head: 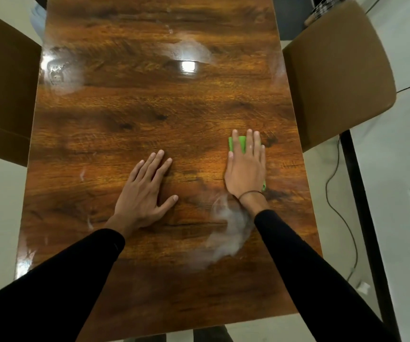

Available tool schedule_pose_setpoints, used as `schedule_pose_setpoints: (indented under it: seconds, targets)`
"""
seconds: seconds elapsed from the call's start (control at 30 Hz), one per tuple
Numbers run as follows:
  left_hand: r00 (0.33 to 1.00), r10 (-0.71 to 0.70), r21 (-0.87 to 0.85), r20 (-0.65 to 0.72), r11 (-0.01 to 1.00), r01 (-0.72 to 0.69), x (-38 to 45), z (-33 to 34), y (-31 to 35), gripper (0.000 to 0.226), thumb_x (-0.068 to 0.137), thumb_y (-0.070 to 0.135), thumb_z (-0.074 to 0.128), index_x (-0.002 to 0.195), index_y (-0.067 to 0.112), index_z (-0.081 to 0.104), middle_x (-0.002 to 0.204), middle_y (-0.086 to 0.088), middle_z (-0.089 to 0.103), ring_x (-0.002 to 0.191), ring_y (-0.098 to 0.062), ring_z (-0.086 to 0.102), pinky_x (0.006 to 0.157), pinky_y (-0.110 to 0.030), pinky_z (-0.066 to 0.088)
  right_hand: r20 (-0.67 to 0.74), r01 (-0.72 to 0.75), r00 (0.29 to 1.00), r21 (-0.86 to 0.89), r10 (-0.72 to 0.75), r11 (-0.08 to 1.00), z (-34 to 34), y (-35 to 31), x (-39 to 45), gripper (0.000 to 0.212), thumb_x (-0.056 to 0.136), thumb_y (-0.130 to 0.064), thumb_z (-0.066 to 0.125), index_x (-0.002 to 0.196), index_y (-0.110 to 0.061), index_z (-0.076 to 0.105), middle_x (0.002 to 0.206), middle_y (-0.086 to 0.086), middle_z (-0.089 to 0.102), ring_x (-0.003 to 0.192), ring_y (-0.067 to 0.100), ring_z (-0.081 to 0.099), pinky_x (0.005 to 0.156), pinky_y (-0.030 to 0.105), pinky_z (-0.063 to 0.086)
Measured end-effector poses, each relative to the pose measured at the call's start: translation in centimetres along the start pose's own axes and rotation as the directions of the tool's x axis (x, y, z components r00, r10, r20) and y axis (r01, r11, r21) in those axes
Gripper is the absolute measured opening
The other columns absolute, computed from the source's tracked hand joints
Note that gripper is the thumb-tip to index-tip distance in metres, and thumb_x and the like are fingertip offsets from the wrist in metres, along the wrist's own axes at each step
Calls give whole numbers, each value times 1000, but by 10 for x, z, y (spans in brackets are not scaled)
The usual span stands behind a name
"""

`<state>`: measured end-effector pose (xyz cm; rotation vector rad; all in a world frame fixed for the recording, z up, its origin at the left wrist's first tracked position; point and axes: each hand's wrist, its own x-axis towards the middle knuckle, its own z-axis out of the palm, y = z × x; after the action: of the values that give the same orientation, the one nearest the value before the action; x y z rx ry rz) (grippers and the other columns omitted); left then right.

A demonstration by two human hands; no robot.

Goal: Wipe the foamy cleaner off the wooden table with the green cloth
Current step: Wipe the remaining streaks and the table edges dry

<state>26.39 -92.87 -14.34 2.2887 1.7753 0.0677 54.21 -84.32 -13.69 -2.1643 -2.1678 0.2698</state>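
Right hand: the right hand [246, 166] lies flat with straight fingers, pressing on the small green cloth [239, 143] near the shiny brown wooden table's [149, 107] right edge.
Left hand: the left hand [147, 191] rests flat and spread on the wood beside it.
Foam: a white foamy smear [228, 230] sits just behind the right wrist.

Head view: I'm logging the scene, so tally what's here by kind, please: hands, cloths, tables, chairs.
Hands: 2, left hand flat on the table, right hand pressing the cloth
Green cloth: 1
Wooden table: 1
Chairs: 2, left chair, right chair
Total: 6
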Motion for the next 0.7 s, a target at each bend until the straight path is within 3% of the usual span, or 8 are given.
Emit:
schedule_pose_setpoints:
  seconds: [0.13,0.23,0.37,0.43,0.53,0.63,0.7]
  targets:
    - [1000,-6,2,-13,1000,6,-1,-1,1,95,104,75,35,177,19,11,185,-7,1,172,-21,0,139,-48,9,10,-180,984,40,180,983,-1,15,-57,65,117,-34,30,178,-24,10,184,18,8,172,35,-1,139,58,13]
    - [1000,-1,2,-17,1000,1,-1,0,1,95,104,75,35,177,19,12,185,-7,1,172,-21,0,139,-48,8,22,-184,983,42,183,982,4,-10,-97,66,117,-32,33,178,-20,9,185,18,5,172,36,-2,139,56,12]
    - [1000,-4,12,-19,1000,5,0,0,1,94,104,74,36,177,20,11,185,-7,2,172,-21,0,139,-45,5,91,65,993,62,-71,996,12,-52,-98,67,118,-35,31,178,-22,6,185,16,-2,172,35,-8,139,57,11]
    - [1000,0,15,-21,1000,0,0,1,0,93,105,72,37,177,20,12,185,-6,1,172,-20,0,139,-43,3,142,274,950,55,-279,960,14,-60,-104,67,118,-34,32,178,-23,5,185,15,-3,172,34,-10,138,58,12]
    - [1000,7,-5,-24,1000,-7,-1,0,-1,90,105,69,37,177,20,12,185,-6,2,172,-20,0,139,-44,4,168,452,873,75,-458,889,8,-45,-133,65,118,-29,34,178,-25,8,186,13,0,172,32,-9,139,55,10]
    - [1000,5,-17,-25,1000,-6,-1,-1,-1,90,105,66,38,177,19,14,185,-7,4,172,-21,1,139,-45,6,196,497,847,38,-494,867,1,-9,-157,69,117,-28,39,178,-28,8,186,10,0,172,30,-10,140,55,9]
    - [1000,2,-19,-19,1000,-3,-1,-2,0,89,105,66,39,177,19,13,185,-7,4,172,-21,1,139,-45,5,193,432,887,-23,-420,901,-2,15,-150,71,116,-28,40,178,-29,6,186,8,-2,172,28,-11,139,56,10]
